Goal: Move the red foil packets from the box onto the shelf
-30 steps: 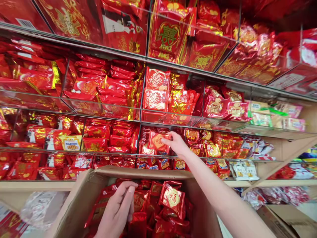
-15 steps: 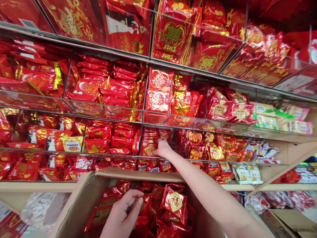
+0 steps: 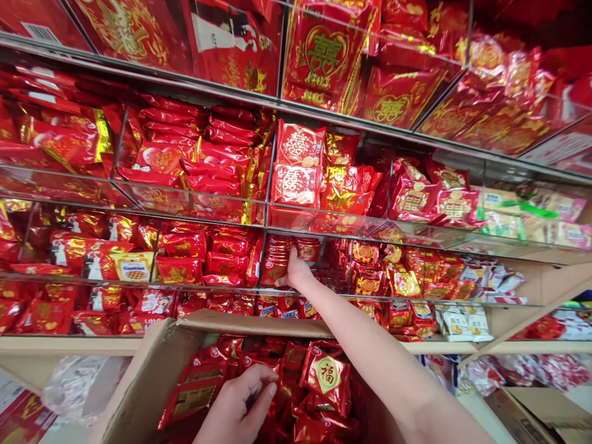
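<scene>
My right hand [image 3: 298, 271] reaches into a compartment on the lower shelf. Its thumb points up and its fingers extend left along the side of a red packet [image 3: 274, 273] at the front of a stack. Part of that packet is hidden by the hand. Below, my left hand [image 3: 243, 404] hovers over an open cardboard box [image 3: 134, 382]. Its fingers are curled and the thumb lies close to the index finger, with no item visible in them. Red packets fill the box; one packet [image 3: 326, 377] shows a gold emblem with a character.
Clear dividers and front lips [image 3: 208, 206] split the shelves into compartments of mostly red and gold packets. Second stack [image 3: 308, 249] stands right of the hand. A clear plastic bag [image 3: 76, 391] lies lower left; another cardboard box [image 3: 546, 410] is lower right.
My right hand has shifted slightly left and turned; its thumb now points up, and the front packet's emblem no longer shows clearly. My left hand has moved slightly right and down over the box.
</scene>
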{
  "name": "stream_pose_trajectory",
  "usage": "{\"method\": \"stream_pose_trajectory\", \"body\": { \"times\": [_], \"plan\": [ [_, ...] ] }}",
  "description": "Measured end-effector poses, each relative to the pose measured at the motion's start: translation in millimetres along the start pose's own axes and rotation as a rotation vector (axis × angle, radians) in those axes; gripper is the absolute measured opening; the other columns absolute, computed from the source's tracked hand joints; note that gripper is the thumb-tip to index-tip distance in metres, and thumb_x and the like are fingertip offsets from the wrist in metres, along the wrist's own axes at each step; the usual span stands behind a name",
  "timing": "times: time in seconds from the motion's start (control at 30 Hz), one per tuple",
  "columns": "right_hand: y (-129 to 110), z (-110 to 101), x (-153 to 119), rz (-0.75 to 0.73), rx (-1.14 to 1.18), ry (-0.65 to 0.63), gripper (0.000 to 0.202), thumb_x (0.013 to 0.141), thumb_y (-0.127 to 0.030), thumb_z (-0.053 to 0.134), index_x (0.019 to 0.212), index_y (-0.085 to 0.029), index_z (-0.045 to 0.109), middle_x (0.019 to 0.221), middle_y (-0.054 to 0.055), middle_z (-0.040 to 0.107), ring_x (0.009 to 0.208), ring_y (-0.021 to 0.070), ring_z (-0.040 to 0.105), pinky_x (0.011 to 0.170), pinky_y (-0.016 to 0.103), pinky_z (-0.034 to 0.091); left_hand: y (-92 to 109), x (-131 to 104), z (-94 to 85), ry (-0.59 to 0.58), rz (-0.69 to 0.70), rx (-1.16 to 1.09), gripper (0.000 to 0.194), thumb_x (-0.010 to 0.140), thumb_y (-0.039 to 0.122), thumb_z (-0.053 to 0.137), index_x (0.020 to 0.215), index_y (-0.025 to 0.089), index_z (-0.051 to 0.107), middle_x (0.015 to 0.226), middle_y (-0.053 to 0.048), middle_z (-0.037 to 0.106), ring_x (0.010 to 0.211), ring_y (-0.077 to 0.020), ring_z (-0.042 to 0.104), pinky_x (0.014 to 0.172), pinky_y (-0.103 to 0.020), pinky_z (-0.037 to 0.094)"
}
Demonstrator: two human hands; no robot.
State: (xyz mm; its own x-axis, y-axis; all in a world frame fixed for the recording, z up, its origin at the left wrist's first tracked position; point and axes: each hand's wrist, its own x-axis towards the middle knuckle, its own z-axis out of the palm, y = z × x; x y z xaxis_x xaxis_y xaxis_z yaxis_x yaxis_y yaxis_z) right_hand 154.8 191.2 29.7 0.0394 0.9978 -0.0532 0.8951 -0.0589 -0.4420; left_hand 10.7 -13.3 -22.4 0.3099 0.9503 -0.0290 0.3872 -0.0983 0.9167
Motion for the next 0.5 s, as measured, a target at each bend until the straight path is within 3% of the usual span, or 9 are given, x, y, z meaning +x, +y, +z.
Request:
{"method": "stream_pose_trajectory", "body": {
  "times": [0.23, 0.33, 0.5],
  "plan": [
    [-4.6, -2.8, 1.4, 0.018, 0.018, -0.077, 0.12, 0.037, -0.036, 0.081, 0.135, -0.013, 0.016, 0.122, 0.026, 0.045, 0.111, 0.0367, 0.047, 0.083, 0.042, 0.043, 1.0, 1.9, -0.5, -0.087, 0.004, 0.105, 0.021, 0.084, 0.035, 0.036, 0.08, 0.023, 0.053, 0.05, 0.007, 0.04, 0.042, -0.0099, 0.042, 0.042, -0.018, 0.035],
    [-2.7, -6.1, 3.5, 0.023, 0.022, -0.092, 0.12, 0.037, -0.036, 0.082, 0.135, -0.013, 0.017, 0.121, 0.025, 0.048, 0.109, 0.0364, 0.049, 0.083, 0.042, 0.043, -2.5, 1.2, 1.2, -0.158, 0.051, 0.252, 0.018, 0.081, 0.029, 0.039, 0.08, 0.022, 0.056, 0.053, 0.006, 0.05, 0.05, -0.0108, 0.047, 0.049, -0.018, 0.037],
    [-0.5, -9.5, 1.2, 0.018, 0.041, -0.065, 0.122, 0.04, -0.034, 0.081, 0.137, -0.015, 0.01, 0.12, 0.023, 0.05, 0.11, 0.0339, 0.049, 0.086, 0.04, 0.041, -38.6, 0.4, 9.9, -0.346, 0.138, 0.496, 0.022, 0.071, 0.017, 0.05, 0.088, 0.026, 0.06, 0.082, 0.003, 0.066, 0.075, -0.0133, 0.058, 0.066, -0.019, 0.042]
  ]
}}
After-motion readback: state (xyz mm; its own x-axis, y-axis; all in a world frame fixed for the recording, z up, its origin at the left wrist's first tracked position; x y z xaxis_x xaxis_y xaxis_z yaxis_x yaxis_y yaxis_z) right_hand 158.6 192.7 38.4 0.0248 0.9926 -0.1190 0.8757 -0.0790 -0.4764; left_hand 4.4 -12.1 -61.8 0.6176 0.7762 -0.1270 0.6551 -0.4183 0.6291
